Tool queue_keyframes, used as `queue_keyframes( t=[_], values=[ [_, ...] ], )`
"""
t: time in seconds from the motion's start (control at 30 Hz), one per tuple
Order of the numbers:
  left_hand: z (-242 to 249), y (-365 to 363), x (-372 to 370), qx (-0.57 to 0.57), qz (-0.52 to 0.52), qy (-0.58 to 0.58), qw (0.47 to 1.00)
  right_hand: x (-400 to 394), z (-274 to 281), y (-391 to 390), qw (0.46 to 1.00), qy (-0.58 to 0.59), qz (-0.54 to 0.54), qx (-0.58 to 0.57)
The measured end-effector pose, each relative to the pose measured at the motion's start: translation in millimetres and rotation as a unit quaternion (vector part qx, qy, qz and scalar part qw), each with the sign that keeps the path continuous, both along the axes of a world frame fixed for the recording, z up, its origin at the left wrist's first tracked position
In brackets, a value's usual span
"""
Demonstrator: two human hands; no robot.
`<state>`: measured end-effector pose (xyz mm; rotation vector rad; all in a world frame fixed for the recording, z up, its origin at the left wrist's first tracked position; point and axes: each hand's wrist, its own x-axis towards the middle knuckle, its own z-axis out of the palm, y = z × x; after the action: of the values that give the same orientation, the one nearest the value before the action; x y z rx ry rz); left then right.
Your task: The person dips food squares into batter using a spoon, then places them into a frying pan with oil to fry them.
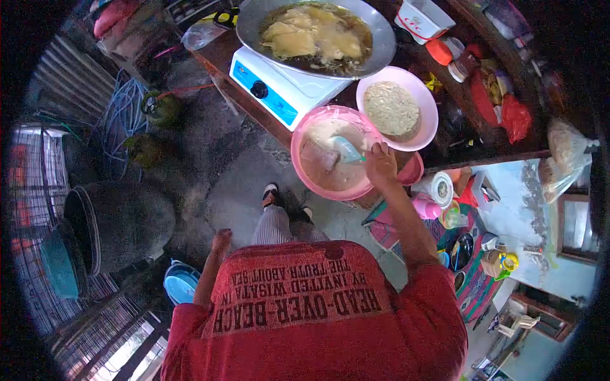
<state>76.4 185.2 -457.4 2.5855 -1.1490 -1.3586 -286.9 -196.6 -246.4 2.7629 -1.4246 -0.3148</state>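
Note:
My right hand (381, 164) is closed at the rim of a pink basin (304, 170), holding the handle of a pale blue plastic ladle (346, 149). The ladle's head rests in whitish batter (333, 181), where a pale flat piece (319, 155) lies partly coated. Down by my side hangs my left hand (222, 240), its fingers curled with nothing visible in them. Beyond the basin, a wide metal wok (249, 32) of bubbling oil holds several yellowish frying pieces (295, 35). It sits on a white and blue stove (270, 86).
A light pink bowl (427, 120) with a pale, lumpy mixture stands right of the basin. Farther back are a white tub (422, 19) and red bags (516, 117). Gas cylinders (159, 109) and a blue bucket (181, 282) are on the floor to the left.

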Motion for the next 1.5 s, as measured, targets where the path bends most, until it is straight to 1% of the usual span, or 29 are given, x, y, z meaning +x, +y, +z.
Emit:
queue_keyframes(
  t=[0.07, 0.1, 0.13, 0.17, 0.23, 0.3, 0.33, 0.37, 0.4, 0.47, 0.5, 0.57, 0.6, 0.67, 0.8, 0.87, 0.9, 0.93, 0.97, 1.0, 1.07, 1.13, 1.2, 1.27, 1.3, 1.37, 1.4, 1.47, 1.5],
  values=[
    [-12, 15, 4, -0.1, 0.27, 0.196, 0.937, -5, 2, -5, 0.998, 0.036, 0.056, -0.015],
    [-22, 23, 6, -0.1, 0.273, 0.196, 0.936, -8, 8, -6, 0.995, -0.092, -0.016, 0.023],
    [-48, 36, 11, -0.093, 0.049, 0.037, 0.994, -9, 16, -6, 0.97, -0.217, -0.089, 0.062],
    [-72, 47, 17, -0.078, -0.18, -0.124, 0.973, -8, 29, -6, 0.97, -0.217, -0.088, 0.064],
    [-100, 54, 22, -0.008, -0.222, -0.127, 0.967, -8, 52, -8, 0.996, -0.056, -0.048, 0.048],
    [-132, 90, 29, 0.06, -0.263, -0.129, 0.954, -25, 7, -20, 0.99, -0.134, -0.011, -0.037],
    [-133, 89, 29, -0.049, 0.002, 0.04, 0.998, -20, 7, -19, 0.97, -0.21, 0.026, -0.123],
    [-143, 67, 28, -0.152, 0.268, 0.204, 0.929, -18, 8, -17, 0.969, -0.21, 0.028, -0.123],
    [-138, 81, 29, -0.152, 0.269, 0.204, 0.929, -16, 8, -11, 0.99, -0.14, 0.002, -0.012],
    [-39, 33, 7, -0.14, 0.107, 0.077, 0.981, -4, 11, -3, 0.992, -0.067, -0.024, 0.101],
    [-34, 23, 10, -0.139, 0.108, 0.077, 0.981, 0, 5, -4, 0.986, -0.109, -0.022, 0.128],
    [-47, 20, 22, -0.151, -0.238, -0.07, 0.957, 7, -3, -6, 0.976, -0.15, -0.019, 0.156],
    [-70, 26, 28, -0.15, -0.237, -0.07, 0.957, 11, -5, -6, 0.962, -0.192, -0.021, 0.195],
    [-114, 38, 34, -0.206, 0.099, 0.114, 0.967, 14, -10, -11, 0.944, -0.234, -0.021, 0.234],
    [-108, 41, 35, -0.192, -0.028, 0.104, 0.975, 13, -7, -18, 0.928, -0.281, 0.023, 0.245],
    [-98, 39, 27, -0.145, 0.232, 0.188, 0.943, 6, -1, -21, 0.914, -0.308, 0.007, 0.266],
    [-83, 34, 22, -0.146, 0.232, 0.188, 0.943, 1, 0, -21, 0.922, -0.322, 0.01, 0.216],
    [-59, 23, 17, -0.069, -0.009, 0.062, 0.996, -2, 1, -21, 0.928, -0.334, 0.014, 0.165],
    [-69, 28, 19, 0.013, -0.25, -0.069, 0.966, 2, 13, -15, 0.928, -0.334, 0.014, 0.165],
    [-77, 40, 7, 0.013, -0.251, -0.068, 0.965, 8, 24, -8, 0.954, -0.293, 0.021, 0.06],
    [-127, 63, 23, -0.215, 0.057, 0.113, 0.968, 9, 30, 4, 0.968, -0.247, 0.026, -0.045],
    [-127, 61, 24, -0.135, 0.002, 0.062, 0.989, 8, 28, 13, 0.965, -0.202, 0.137, -0.094],
    [-127, 55, 26, -0.053, -0.05, 0.009, 0.997, 7, 34, 26, 0.97, -0.208, 0.102, -0.077],
    [-134, 51, 27, -0.114, 0.161, 0.146, 0.97, 7, 44, 29, 0.973, -0.213, 0.066, -0.057],
    [-108, 41, 15, -0.113, 0.161, 0.146, 0.97, 2, 48, 27, 0.974, -0.215, 0.027, -0.069],
    [-38, 11, 9, -0.128, -0.193, -0.06, 0.971, -11, 54, 20, 0.973, -0.215, -0.014, -0.082],
    [-55, 15, 12, -0.129, -0.194, -0.06, 0.971, -20, 56, 15, 0.979, -0.194, -0.031, -0.048],
    [-113, 31, 22, -0.17, 0.167, 0.149, 0.96, -23, 67, 15, 0.987, -0.147, -0.058, 0.017],
    [-101, 28, 17, -0.17, 0.166, 0.15, 0.96, -24, 64, 15, 0.987, -0.147, -0.058, 0.017]
  ],
)
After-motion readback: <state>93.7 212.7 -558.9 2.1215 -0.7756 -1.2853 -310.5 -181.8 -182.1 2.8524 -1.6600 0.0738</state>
